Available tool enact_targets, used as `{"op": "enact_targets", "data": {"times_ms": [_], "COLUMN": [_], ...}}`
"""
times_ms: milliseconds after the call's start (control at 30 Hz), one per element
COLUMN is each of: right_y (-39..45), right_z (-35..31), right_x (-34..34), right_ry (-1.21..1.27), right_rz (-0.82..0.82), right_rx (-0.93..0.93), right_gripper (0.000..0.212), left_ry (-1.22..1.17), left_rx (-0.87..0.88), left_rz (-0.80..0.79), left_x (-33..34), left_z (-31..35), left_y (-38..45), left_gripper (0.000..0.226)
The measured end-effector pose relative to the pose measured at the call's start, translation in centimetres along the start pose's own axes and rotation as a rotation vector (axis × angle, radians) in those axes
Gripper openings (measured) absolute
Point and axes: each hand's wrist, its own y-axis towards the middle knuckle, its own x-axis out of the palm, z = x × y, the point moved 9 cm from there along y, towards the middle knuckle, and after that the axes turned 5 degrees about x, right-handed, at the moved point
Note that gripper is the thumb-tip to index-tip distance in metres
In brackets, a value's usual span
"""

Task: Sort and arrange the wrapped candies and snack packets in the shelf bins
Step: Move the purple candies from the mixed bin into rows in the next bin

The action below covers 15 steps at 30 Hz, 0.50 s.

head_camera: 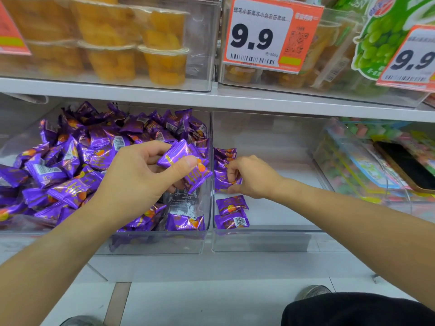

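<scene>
Head view: heap of purple foil-wrapped candies (pixel 70 165) fills left clear plastic bin (pixel 150 243), under and left of left hand (pixel 138 180). Left hand fingers curled, pinching several purple candies (pixel 188 161) above bin's right part. Right hand (pixel 249 177) inside neighbouring clear plastic bin (pixel 270 241), fingertips pinching one purple candy (pixel 222 182) at left wall; two more candies (pixel 231 211) lie just in front.

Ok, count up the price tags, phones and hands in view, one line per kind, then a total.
Orange-edged paper price tags: 3
Black flat phone: 1
Hands: 2, left hand and right hand, both holding purple foil-wrapped candies
Total: 6
</scene>
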Motion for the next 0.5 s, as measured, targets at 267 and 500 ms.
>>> {"op": "enact_targets", "data": {"times_ms": [267,500], "right_y": [0.13,0.16], "right_z": [-0.11,0.32], "right_x": [0.11,0.05], "right_ry": [0.027,0.034], "right_rz": [0.011,0.025], "right_rx": [0.016,0.022], "right_gripper": [0.029,0.035], "left_ry": [0.001,-0.001], "left_rx": [0.006,0.001], "left_rz": [-0.007,-0.003], "left_x": [0.10,0.04], "left_z": [0.11,-0.15], "left_y": [0.01,0.12], "left_gripper": [0.031,0.028]}}
